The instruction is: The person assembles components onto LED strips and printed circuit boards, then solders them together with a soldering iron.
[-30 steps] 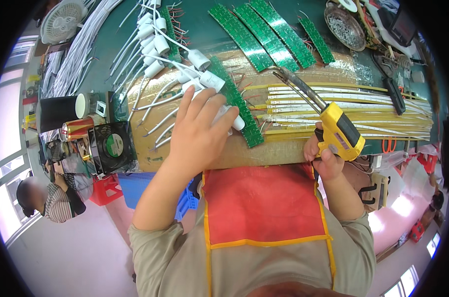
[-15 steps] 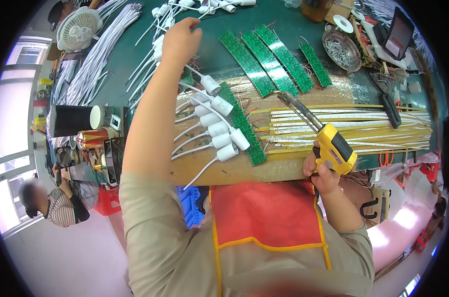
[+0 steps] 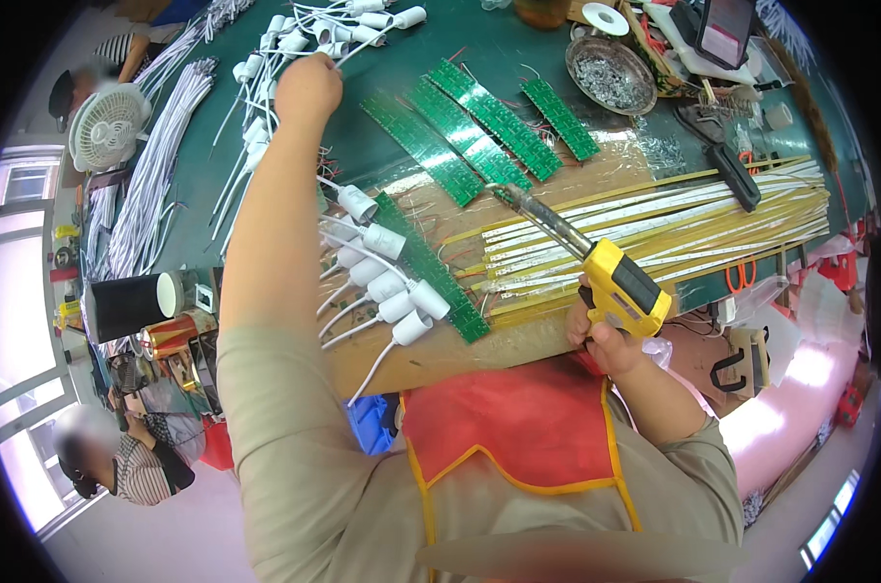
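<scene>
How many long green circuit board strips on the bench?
5: three lying parallel, a shorter one to their right, one under the white capped sockets. More may be hidden under the left arm.

A small white desk fan [image 3: 105,126] stands at the upper left. A round metal dish of screws [image 3: 610,73] sits at the upper centre right. A black cylinder [image 3: 130,304] lies at the left edge. Orange-handled scissors [image 3: 742,275] rest at the right.
</scene>
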A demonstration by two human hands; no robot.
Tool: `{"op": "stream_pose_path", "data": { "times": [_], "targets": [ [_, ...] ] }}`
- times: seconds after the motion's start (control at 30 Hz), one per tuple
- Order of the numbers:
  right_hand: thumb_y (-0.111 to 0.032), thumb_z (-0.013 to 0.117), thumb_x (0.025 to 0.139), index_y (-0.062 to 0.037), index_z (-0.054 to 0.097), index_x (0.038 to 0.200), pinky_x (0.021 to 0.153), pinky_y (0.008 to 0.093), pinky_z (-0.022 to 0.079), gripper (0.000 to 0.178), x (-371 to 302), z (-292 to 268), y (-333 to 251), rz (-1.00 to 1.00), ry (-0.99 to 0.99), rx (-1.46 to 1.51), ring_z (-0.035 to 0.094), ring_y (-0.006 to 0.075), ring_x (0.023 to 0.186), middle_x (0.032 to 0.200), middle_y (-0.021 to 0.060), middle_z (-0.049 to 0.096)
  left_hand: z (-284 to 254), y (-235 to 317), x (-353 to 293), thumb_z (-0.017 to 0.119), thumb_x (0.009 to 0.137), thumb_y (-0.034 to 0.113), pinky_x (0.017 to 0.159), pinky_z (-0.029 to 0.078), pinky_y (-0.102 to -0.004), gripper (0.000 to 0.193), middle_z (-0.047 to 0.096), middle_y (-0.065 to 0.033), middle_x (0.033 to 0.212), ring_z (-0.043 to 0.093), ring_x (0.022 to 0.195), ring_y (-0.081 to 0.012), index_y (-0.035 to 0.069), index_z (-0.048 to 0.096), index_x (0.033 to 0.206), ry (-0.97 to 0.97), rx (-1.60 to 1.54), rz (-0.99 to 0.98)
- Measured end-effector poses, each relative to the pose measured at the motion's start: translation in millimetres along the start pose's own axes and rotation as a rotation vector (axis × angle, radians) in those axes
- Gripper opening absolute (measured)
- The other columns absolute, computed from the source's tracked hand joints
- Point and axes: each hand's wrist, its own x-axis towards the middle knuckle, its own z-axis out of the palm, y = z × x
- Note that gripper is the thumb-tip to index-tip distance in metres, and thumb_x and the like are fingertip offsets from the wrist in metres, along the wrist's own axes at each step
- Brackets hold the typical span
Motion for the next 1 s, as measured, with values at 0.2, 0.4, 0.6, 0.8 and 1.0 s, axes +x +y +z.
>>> {"op": "stream_pose_path", "data": {
  "times": [0.2,0.4,0.6,0.8,1.0],
  "targets": [
    [-0.038,0.073,0.08,-0.005,0.04,0.133,0.054,0.0301,0.041,0.07,3,2,-1,-0.089,0.063,-0.031,0.047,0.015,0.06,0.073,0.0038,0.05,-104,24,-104,0.065,0.082,0.023,0.072,0.048,-0.0405,0.017,0.067,-0.0123,0.089,0.064,0.082,-0.0316,0.007,0.068,0.088,0.107,-0.247,0.076],
    [-0.029,0.068,0.084,-0.0009,0.039,0.134,0.056,0.0302,0.042,0.064,4,-2,-2,-0.127,0.021,0.062,0.048,0.0164,0.063,0.078,0.0064,0.05,-136,-5,-257,0.069,0.076,0.006,0.067,0.047,-0.0334,0.011,0.061,-0.0107,0.079,0.06,0.07,-0.0244,0.003,0.064,0.085,-0.022,-0.412,-0.005],
    [-0.03,0.067,0.084,-0.0012,0.039,0.134,0.057,0.0303,0.043,0.064,6,0,-4,-0.119,0.017,-0.009,0.048,0.0161,0.063,0.077,0.006,0.05,-108,-45,-319,0.068,0.076,0.005,0.073,0.048,-0.0389,0.013,0.061,-0.0125,0.083,0.061,0.08,-0.0316,0.002,0.063,0.087,-0.216,-0.37,-0.123],
    [-0.033,0.066,0.086,-0.0006,0.039,0.133,0.054,0.0296,0.041,0.063,8,6,-4,-0.122,0.017,-0.073,0.047,0.0148,0.06,0.075,0.0042,0.049,-104,-8,-300,0.071,0.076,0.015,0.08,0.047,-0.0419,0.032,0.064,-0.0122,0.104,0.059,0.092,-0.0352,0.006,0.063,0.106,0.013,-0.404,0.106],
    [-0.035,0.064,0.087,-0.0003,0.04,0.133,0.053,0.0289,0.041,0.063,6,7,-3,-0.137,0.042,-0.1,0.047,0.0139,0.058,0.072,0.0031,0.049,-72,52,-265,0.073,0.074,0.017,0.083,0.044,-0.0395,0.034,0.065,-0.0081,0.105,0.057,0.097,-0.029,0.009,0.064,0.106,0.111,-0.38,0.333]
  ]
}}
